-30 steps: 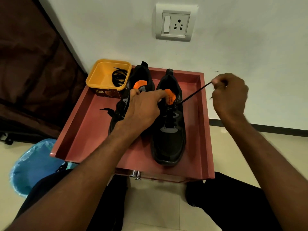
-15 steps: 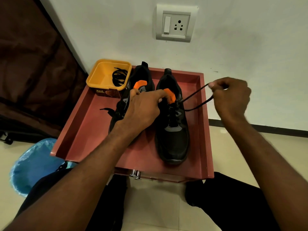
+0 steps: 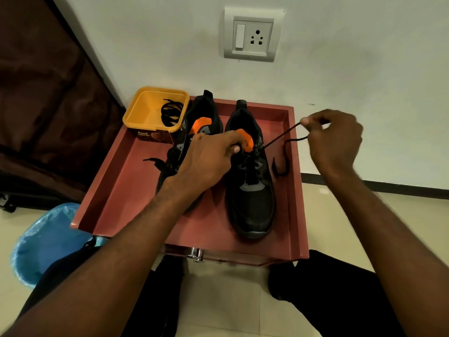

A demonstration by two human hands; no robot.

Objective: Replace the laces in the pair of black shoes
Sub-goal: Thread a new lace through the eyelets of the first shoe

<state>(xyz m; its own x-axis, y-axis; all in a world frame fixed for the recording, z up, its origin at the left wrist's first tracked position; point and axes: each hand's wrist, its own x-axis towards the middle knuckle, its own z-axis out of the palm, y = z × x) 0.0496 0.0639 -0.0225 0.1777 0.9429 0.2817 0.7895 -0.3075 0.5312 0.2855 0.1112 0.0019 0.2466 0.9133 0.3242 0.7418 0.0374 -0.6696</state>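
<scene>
A: How many items were counted on the red tray [image 3: 116, 181]?

B: Two black shoes, one yellow tub [image 3: 155, 113], and one coiled spare lace [image 3: 171, 113] inside that tub. The tub sat at the tray's far left corner. The left shoe [image 3: 194, 122] stood beside the tub; the right shoe [image 3: 252, 190] stood nearer the tray's right edge, with its toe pointing toward the near edge.

A: What was the state of each hand?

B: The left hand [image 3: 209, 161] rested across both shoes, its fingers curled and pinching the orange tongue [image 3: 246, 141] of the right shoe. The right hand [image 3: 335, 139] was clenched on the lace [image 3: 279, 139], pinching it between thumb and fingertips.

A: Where did the lace lie relative to the right hand?

B: It ran taut from the top eyelets of the right shoe up to the pinch, above the tray's right edge. The free end looped down from the hand and hung just inside that edge, beside the shoe.
</scene>
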